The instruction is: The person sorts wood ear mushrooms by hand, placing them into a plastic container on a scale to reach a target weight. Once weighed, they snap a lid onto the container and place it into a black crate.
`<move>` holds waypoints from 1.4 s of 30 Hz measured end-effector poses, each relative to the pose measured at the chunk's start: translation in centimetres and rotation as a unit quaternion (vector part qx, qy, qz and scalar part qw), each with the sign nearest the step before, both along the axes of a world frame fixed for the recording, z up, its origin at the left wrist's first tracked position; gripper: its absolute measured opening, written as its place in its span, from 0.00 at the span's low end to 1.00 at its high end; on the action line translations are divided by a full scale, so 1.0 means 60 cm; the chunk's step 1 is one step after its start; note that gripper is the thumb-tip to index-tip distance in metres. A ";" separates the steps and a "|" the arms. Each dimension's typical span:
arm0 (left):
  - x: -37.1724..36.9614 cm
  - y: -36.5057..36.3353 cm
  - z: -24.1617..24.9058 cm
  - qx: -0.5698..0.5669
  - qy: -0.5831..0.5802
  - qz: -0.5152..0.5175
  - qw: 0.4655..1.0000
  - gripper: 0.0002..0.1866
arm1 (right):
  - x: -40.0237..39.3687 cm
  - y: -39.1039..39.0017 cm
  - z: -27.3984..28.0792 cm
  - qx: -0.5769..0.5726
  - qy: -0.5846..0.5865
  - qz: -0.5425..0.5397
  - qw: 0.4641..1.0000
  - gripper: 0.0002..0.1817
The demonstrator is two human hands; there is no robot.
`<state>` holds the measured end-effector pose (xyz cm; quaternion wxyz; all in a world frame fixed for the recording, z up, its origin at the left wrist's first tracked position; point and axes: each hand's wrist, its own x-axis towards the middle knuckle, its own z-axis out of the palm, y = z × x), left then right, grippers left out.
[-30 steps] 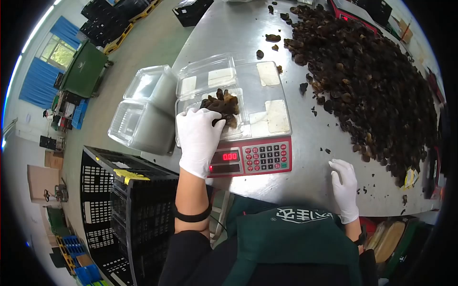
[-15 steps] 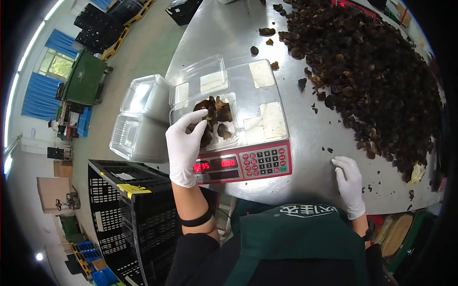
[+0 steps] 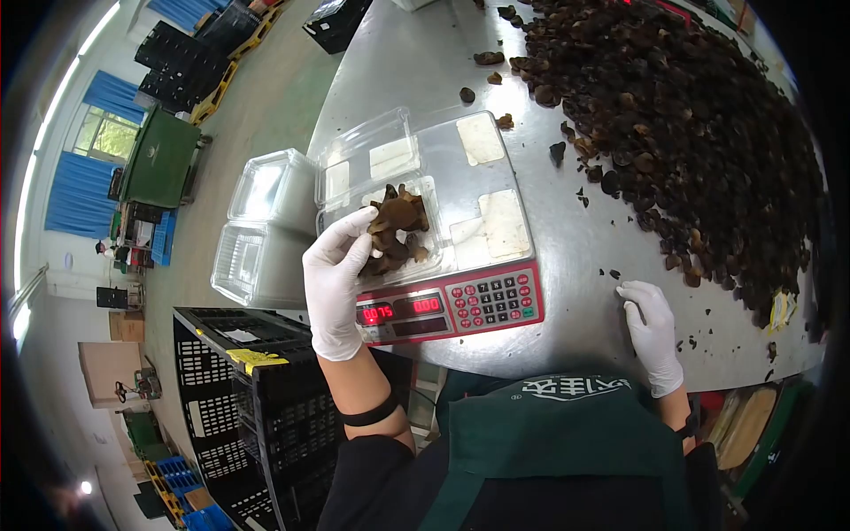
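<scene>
My left hand [image 3: 335, 281], in a white glove, pinches a brown, wavy wood ear mushroom [image 3: 400, 212] between thumb and fingers. It is above a clear plastic clamshell box [image 3: 436, 199] whose lid is folded back. More dark mushroom pieces lie in the box under the held one, partly hidden by it. Box and lid rest on the platform of a red and silver digital scale [image 3: 491, 301], its display lit red. My right hand [image 3: 653, 341], also gloved, rests holding nothing on the metal table near its front edge, fingers loosely bent and apart.
A large heap of dark wood ear mushrooms [image 3: 664, 133] covers the table's right side, with loose bits scattered around it. Stacked clear boxes [image 3: 266, 230] stand left of the scale. Black plastic crates [image 3: 266, 407] are at the lower left, beside the table.
My left hand has closed on a mushroom and raised it slightly within the box. The left reading on the scale has dropped from 0.235 to 0.075. My right hand stays nearly still.
</scene>
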<state>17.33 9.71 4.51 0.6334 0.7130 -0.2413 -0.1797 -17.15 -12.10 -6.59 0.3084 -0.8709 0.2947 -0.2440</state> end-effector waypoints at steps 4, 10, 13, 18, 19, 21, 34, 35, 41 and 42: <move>0.004 0.006 -0.007 -0.050 0.044 -0.013 0.998 0.14 | -0.003 0.000 0.000 -0.001 0.000 0.000 1.000 0.09; -0.002 0.007 -0.007 -0.115 0.124 -0.033 0.985 0.15 | 0.001 0.001 0.005 0.001 -0.003 0.006 1.000 0.09; 0.001 0.015 -0.007 -0.130 0.143 -0.038 0.980 0.13 | 0.002 0.002 -0.004 -0.001 -0.006 -0.002 1.000 0.09; -0.018 0.000 -0.002 -0.011 -0.052 0.101 0.993 0.07 | -0.011 0.001 -0.014 -0.046 -0.036 0.005 0.998 0.07; -0.016 0.002 -0.008 0.038 -0.134 0.094 0.986 0.06 | -0.013 -0.001 -0.016 -0.053 -0.040 0.006 0.998 0.07; 0.007 0.009 -0.044 0.105 -0.200 0.088 0.970 0.06 | -0.017 -0.005 -0.027 -0.039 -0.045 -0.003 0.998 0.08; -0.140 -0.057 -0.030 0.096 -0.526 0.020 0.845 0.14 | -0.050 -0.284 -0.010 -0.189 0.120 -0.234 0.946 0.46; -0.170 -0.068 -0.040 0.066 -0.528 -0.024 0.846 0.17 | -0.035 -0.306 -0.013 -0.175 0.153 -0.238 0.943 0.48; -0.302 -0.157 -0.156 -0.016 -0.455 -0.342 0.822 0.18 | 0.048 -0.317 -0.015 -0.174 0.161 -0.082 0.968 0.36; -0.315 -0.164 -0.176 -0.016 -0.431 -0.374 0.821 0.19 | 0.044 -0.317 -0.025 -0.165 0.119 -0.091 0.975 0.29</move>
